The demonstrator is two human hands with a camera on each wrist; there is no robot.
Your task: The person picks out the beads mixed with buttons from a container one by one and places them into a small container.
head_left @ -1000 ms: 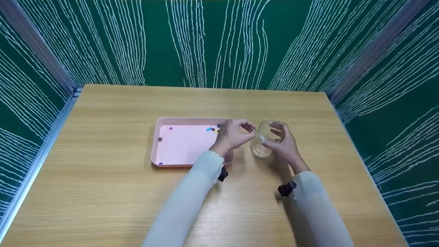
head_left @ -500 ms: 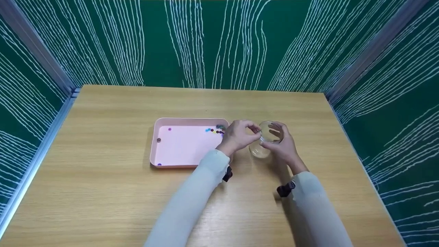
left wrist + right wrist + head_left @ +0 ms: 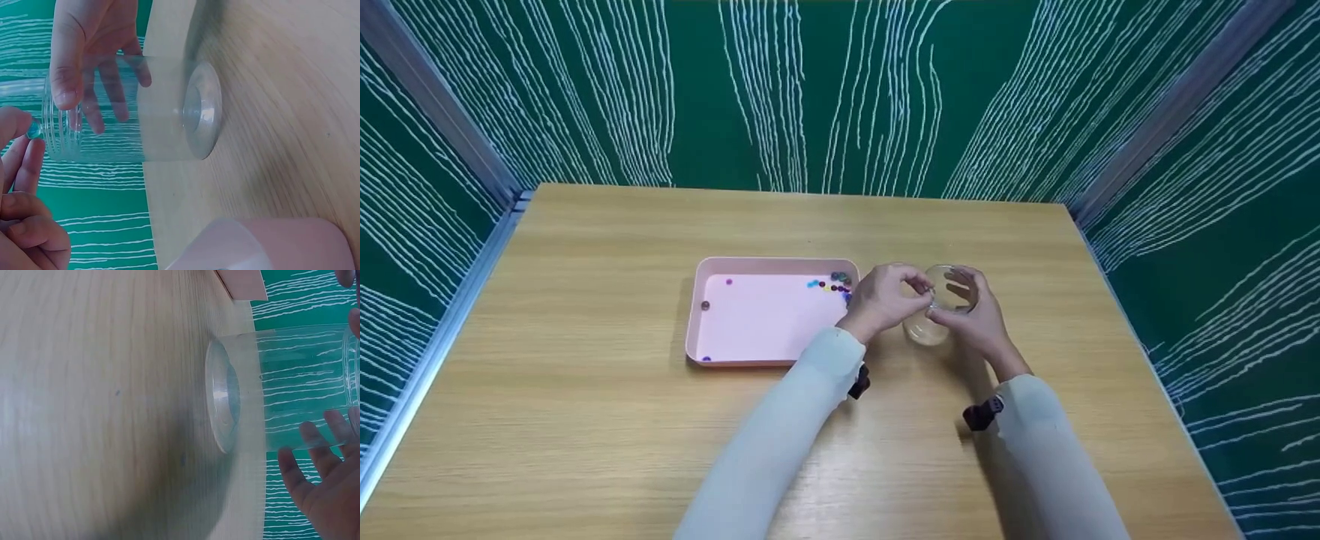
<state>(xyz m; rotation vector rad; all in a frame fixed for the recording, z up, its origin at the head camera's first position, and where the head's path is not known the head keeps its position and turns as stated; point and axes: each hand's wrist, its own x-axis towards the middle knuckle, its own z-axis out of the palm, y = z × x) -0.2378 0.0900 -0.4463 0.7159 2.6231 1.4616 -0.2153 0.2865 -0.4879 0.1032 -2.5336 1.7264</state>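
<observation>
A clear jar [image 3: 928,330] stands upright on the table, right of the pink tray [image 3: 757,319]. My right hand [image 3: 979,315] holds it near its upper end, thumb on one side and fingers round the other. Over the jar's mouth, my left hand [image 3: 889,296] pinches a small teal marble [image 3: 35,129] between thumb and fingertips, right at the rim. The jar's bottom [image 3: 222,396] shows nothing lying in it. In the tray, several small coloured balls [image 3: 836,287] cluster at the far right corner, partly hidden by my left hand.
Apart from the cluster, a magenta ball [image 3: 729,282], a brown ball [image 3: 705,305] and a purple ball [image 3: 706,358] lie in the tray's left part. Green walls with white lines [image 3: 877,97] border the wooden table [image 3: 585,435] at the back and sides.
My left hand has moved right from beside the jar to over its mouth, uncovering more of the balls in the tray's corner. My right hand keeps its hold on the jar.
</observation>
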